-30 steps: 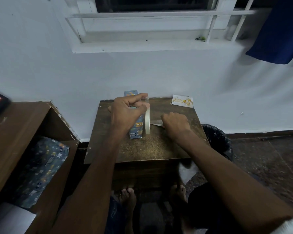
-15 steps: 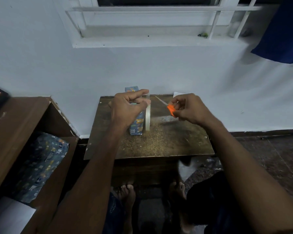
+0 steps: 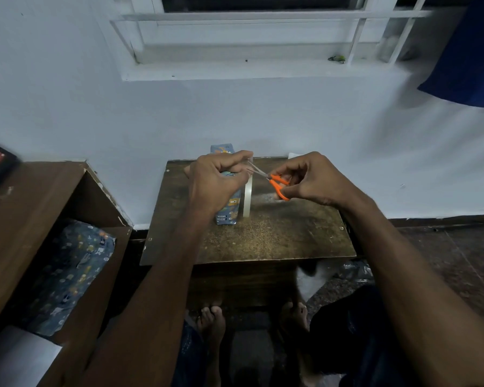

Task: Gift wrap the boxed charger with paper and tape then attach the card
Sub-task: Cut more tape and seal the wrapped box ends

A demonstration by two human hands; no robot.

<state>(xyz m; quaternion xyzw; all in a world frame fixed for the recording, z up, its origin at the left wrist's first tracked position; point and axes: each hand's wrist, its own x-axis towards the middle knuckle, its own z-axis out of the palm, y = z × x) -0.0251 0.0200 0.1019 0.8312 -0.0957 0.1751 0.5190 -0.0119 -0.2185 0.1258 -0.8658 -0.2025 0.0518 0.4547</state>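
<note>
The wrapped box (image 3: 229, 208), covered in blue cartoon-print paper, lies on the small brown table (image 3: 277, 236). A roll of clear tape (image 3: 248, 196) stands on edge right beside it. My left hand (image 3: 217, 181) rests over the box and pinches a pulled-out strip of tape near the roll's top. My right hand (image 3: 312, 180) holds orange-handled scissors (image 3: 277, 184), blades open and pointing left at the strip. A white corner of the card (image 3: 292, 155) shows at the table's back edge, mostly hidden behind my right hand.
A brown wooden cabinet (image 3: 39, 208) stands to the left, with spare blue wrapping paper (image 3: 70, 275) and a white sheet (image 3: 17, 358) inside. A white wall rises just behind the table. My bare feet (image 3: 213, 322) are under the table. A blue cloth (image 3: 464, 51) hangs at upper right.
My right hand picked the scissors up off the table, raised them and brought the blades left to the tape strip. My left hand stayed on the box and tape.
</note>
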